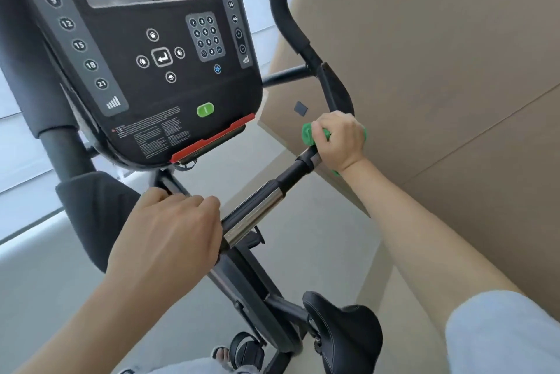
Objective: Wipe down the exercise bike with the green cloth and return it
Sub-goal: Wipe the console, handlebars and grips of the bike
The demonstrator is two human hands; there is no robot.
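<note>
Right hand (pixel 339 140) has its fingers curled tight round the green cloth (pixel 309 132), bunched up and pressed onto the far end of the handlebar (pixel 257 210), right where the bar bends up into the black upright grip section. Bits of green poke out on both sides of the fist and under the wrist. Left hand (pixel 169 231) is wrapped round the near end of the same handlebar, fingers curled over the top, just beside the shiny chrome sleeve. So both hands are clamped on, one on the cloth and bar, one on bare bar.

Everything else, relative to the handlebar: the console (pixel 145 49) of the exercise bike hangs just above and behind it. Readable stuff on there: a left strip with 6, 9, 12, 15, 18, 21 and a little bars icon, a right strip with 27, 30, 33, 36, 40 plus + and − buttons, a 1–9/0 number keypad (pixel 206 37), four arrow keys round an enter key (pixel 162 57), and a green start button (pixel 205 110) at the bottom. There's a block of warning text next to it but it's too small to read. A red strip (pixel 212 138) runs along the console's lower edge.

Below the handlebar, the black saddle (pixel 345 331) and a sandalled foot (pixel 242 352). To the right of it, a big tan wall panel (pixel 439 55).
</note>
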